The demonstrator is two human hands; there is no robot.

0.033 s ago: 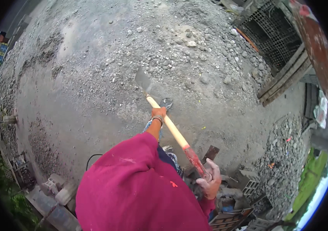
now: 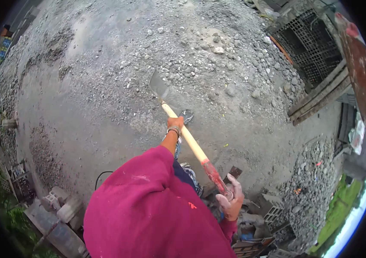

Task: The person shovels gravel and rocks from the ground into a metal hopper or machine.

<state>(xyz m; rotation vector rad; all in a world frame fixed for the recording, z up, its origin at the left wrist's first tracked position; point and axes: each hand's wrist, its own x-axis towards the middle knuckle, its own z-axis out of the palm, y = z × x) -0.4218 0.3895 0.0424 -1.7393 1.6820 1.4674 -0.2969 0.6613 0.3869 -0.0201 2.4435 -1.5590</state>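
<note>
We see a shovel [image 2: 195, 146] lying diagonally across the middle of the view, over grey ground [image 2: 93, 124]. Its flat metal blade [image 2: 159, 85] points to the upper left and reaches the edge of the loose gravel [image 2: 183, 64]; whether the blade touches the stones, we cannot tell. The handle is pale wood in its upper part and red toward the near end.

The left hand [image 2: 175, 123] is closed around the pale wood, not far below the blade, and we notice a band [image 2: 175, 130] on its wrist. The right hand [image 2: 233, 198] is at the red end — its fingers are partly curled, with the end of the handle between them and the thumb. How firmly this hand grips, we cannot tell.

A magenta garment [image 2: 148, 206] covers much of the lower view. We find a dark shoe [image 2: 186, 115] just beside the left hand in the picture, and a brown flat piece [image 2: 235, 173] near the right fingers. Further to the right are a stone heap [image 2: 307, 185] and wooden planks [image 2: 322, 95]; at the lower left — a pale hollow block [image 2: 54, 200].
</note>
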